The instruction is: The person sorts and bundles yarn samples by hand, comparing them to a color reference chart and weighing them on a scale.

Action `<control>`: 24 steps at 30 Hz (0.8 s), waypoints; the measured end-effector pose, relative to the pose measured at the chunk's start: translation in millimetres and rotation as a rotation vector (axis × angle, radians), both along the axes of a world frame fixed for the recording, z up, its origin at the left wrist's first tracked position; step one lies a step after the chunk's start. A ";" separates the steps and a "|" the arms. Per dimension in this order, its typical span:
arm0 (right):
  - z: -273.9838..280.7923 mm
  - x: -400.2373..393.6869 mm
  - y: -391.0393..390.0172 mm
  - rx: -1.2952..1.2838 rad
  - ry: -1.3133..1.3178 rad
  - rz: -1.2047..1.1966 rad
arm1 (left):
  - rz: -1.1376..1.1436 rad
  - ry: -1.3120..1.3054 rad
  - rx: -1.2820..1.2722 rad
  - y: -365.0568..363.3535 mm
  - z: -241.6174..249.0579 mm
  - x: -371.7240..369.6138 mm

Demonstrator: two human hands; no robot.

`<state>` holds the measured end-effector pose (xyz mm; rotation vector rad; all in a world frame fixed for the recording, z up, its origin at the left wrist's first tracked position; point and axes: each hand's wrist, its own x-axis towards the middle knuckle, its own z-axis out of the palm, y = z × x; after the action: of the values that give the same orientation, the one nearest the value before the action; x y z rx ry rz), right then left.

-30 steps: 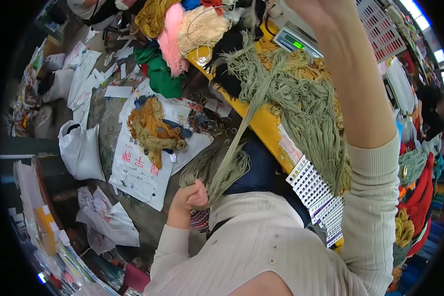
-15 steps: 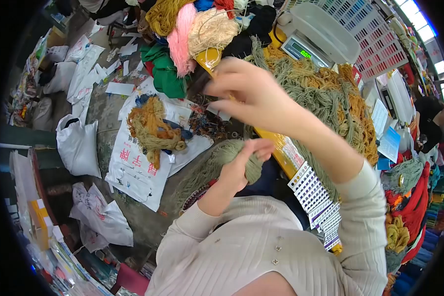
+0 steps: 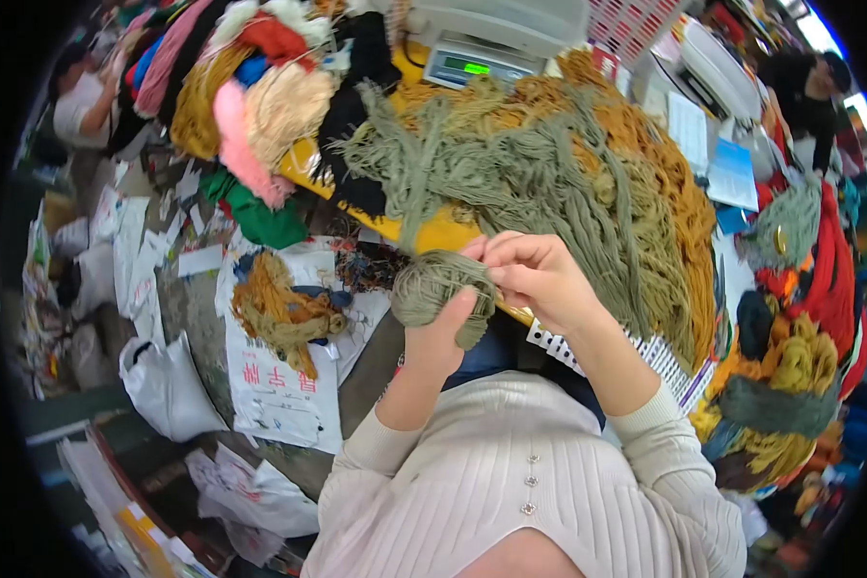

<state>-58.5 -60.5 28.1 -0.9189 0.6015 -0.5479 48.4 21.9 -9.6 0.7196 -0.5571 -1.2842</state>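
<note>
A ball of grey-green yarn (image 3: 432, 287) rests in my left hand (image 3: 443, 332), whose thumb presses on its side. My right hand (image 3: 539, 275) pinches at the ball's right edge, its thumb and index finger together; any strand between them is too small to make out. Just beyond the hands, loose grey-green skeins (image 3: 511, 164) lie on the yellow table (image 3: 440, 231), and one bundle hangs down toward the ball. Ochre yarn (image 3: 679, 222) is heaped at the right of the skeins.
A scale with a green display (image 3: 477, 68) stands at the table's back. Pink yarn (image 3: 236, 135) and other coloured skeins lie at the upper left. White sacks (image 3: 169, 390) are on the floor at left. Two people are in the background, upper left and upper right.
The view has turned to the right. My right hand has come down from above the table to the yarn ball, which my left hand still holds, now more upright.
</note>
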 end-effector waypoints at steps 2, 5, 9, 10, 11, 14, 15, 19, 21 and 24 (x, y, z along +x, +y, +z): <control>-6.2 -6.1 4.8 -0.072 -0.026 -0.067 | 0.055 -0.292 0.098 -0.6 -1.6 -7.5; -5.6 -15.7 4.1 0.011 -0.111 -0.106 | 0.026 0.103 0.102 -6.2 3.1 -14.7; 0.7 -25.5 4.8 0.117 -0.062 -0.105 | -0.085 0.304 0.048 -12.3 5.8 -17.7; 2.6 -26.6 4.7 0.147 -0.064 -0.115 | -0.093 0.347 0.047 -11.4 7.4 -19.2; 4.4 -27.0 3.6 0.178 -0.067 -0.125 | -0.170 0.400 -0.021 -10.4 -0.7 -17.0; 0.7 -30.2 2.1 0.050 0.010 -0.071 | -0.027 0.161 -0.032 -10.2 8.9 -33.9; -1.6 -32.4 2.6 -0.027 0.052 -0.037 | -0.045 0.061 0.030 -11.6 11.7 -36.0; -7.0 -38.2 4.9 0.049 -0.044 -0.114 | -0.097 -0.080 0.147 -15.6 13.4 -35.7; -10.8 -43.8 4.8 0.136 -0.108 -0.145 | -0.103 -0.015 0.156 -18.9 14.4 -36.3; -19.2 -48.5 5.1 0.294 -0.284 -0.161 | -0.099 0.060 0.171 -22.4 16.6 -40.0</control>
<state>-107.0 -55.3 8.9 -0.5066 0.4841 -0.6999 8.4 -0.5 7.0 0.7997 -0.4419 -1.4532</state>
